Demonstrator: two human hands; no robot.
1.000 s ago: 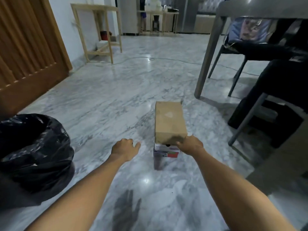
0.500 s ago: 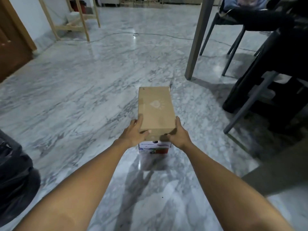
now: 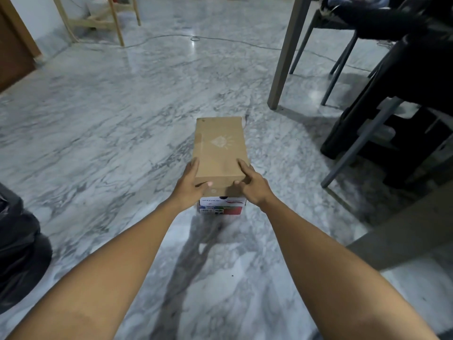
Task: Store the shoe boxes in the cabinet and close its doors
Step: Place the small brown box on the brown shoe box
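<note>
A brown cardboard shoe box [image 3: 220,148] with a faint pale logo on its lid lies on top of a second box [image 3: 221,206], whose white, red and blue end label shows below it. Both stand on the marble floor in the middle of the view. My left hand [image 3: 190,186] grips the top box's near left corner, thumb across its front edge. My right hand [image 3: 252,186] grips the near right corner, fingers on the lid. No cabinet is in view.
A black plastic bag [image 3: 17,244] bulges at the left edge. A grey table leg [image 3: 284,57] and dark chairs [image 3: 382,114] stand to the right. A wooden frame [image 3: 107,18] and a cable [image 3: 232,42] lie at the back, a brown door [image 3: 12,50] far left.
My left hand came from the floor side onto the brown box's left corner. Both hands now clasp its near end, and the view has tilted down and closer.
</note>
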